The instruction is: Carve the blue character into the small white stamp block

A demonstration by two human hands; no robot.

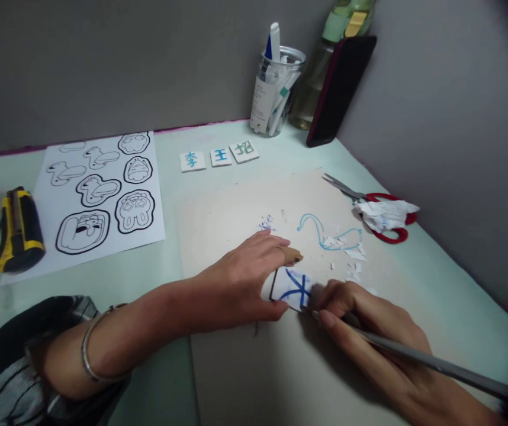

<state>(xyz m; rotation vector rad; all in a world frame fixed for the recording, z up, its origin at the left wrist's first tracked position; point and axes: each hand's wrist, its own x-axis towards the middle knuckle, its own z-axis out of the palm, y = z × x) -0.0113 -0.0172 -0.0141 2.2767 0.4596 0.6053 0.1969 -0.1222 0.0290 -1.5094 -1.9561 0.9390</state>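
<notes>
My left hand (pixel 249 272) pinches a small white tile (pixel 296 288) between thumb and fingers, against the cream board (pixel 222 378). A blue character and a dark edge line show on the tile. A tan bandage wraps one fingertip of this hand. My right hand (pixel 369 325) is closed around a long, thin grey pen-like tool (pixel 431 359). Its working end lies by the tile's right edge, hidden behind my fingers. White scraps (pixel 355 251) and a blue duck-like outline (pixel 314 219) lie on the board just beyond my hands.
Red-handled scissors (pixel 385 198) lie at right with crumpled tissue (pixel 385 213) on them. Three lettered tiles (pixel 221 157) sit behind the board. A jar of markers (pixel 265 97), a bottle (pixel 305 89) and a phone (pixel 343 89) stand behind. Left are a printed sheet (pixel 114 177) and a yellow-black cutter (pixel 22 231).
</notes>
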